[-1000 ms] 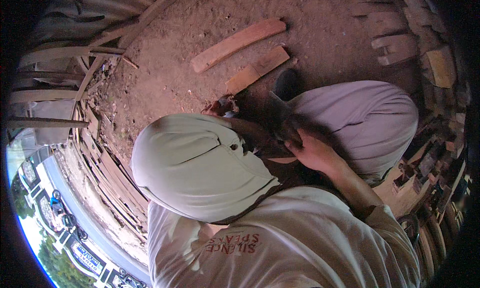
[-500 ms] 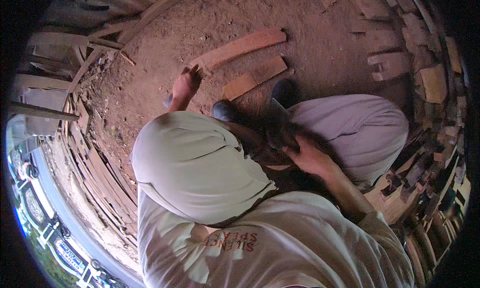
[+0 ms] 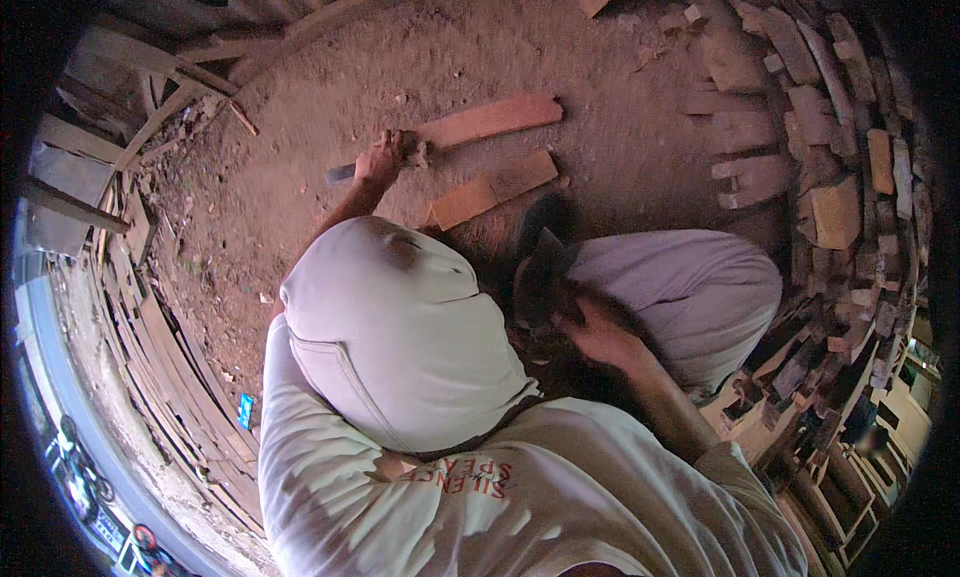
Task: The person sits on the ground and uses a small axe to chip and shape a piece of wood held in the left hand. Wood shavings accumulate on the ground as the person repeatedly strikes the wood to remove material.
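Plank (image 3: 490, 123) meets bent fingers (image 3: 393, 141)

The left hand (image 3: 378, 162) curls at the reddish plank's left end on the dirt floor (image 3: 650, 147); how tightly, I cannot tell. The right hand (image 3: 600, 332) is half-curled beside a dark object (image 3: 540, 289), any hold lost in shadow.

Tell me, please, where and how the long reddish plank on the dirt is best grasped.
Probably grip the reddish plank at its right end, from above, across the narrow width: it lies flat, that end is uncovered, and the left hand is at the other.
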### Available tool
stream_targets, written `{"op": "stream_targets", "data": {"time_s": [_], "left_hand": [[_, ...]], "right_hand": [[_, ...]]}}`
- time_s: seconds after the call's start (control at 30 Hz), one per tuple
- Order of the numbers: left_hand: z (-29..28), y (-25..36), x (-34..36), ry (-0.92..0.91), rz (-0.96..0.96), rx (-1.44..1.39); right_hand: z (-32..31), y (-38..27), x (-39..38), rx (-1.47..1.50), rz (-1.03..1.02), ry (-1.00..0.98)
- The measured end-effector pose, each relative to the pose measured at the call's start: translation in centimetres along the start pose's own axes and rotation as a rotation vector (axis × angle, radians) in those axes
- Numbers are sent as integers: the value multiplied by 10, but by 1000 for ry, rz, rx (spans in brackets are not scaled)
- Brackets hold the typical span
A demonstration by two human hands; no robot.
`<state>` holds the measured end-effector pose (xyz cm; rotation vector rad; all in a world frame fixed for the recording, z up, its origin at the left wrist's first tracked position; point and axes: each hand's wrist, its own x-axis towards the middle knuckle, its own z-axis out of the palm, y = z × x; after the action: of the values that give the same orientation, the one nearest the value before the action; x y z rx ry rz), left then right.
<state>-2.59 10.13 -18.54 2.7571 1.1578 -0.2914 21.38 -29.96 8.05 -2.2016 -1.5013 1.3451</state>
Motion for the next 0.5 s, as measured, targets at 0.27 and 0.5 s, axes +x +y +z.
{"op": "stream_targets", "data": {"time_s": [0.27,0.5], "left_hand": [[-51,-8,23,-294,681,20],[-114,54,-67,-926,-503,-1862]], "right_hand": [[-20,-32,-5,124,337,-181],[-31,-52,-10,223,299,-196]]}}
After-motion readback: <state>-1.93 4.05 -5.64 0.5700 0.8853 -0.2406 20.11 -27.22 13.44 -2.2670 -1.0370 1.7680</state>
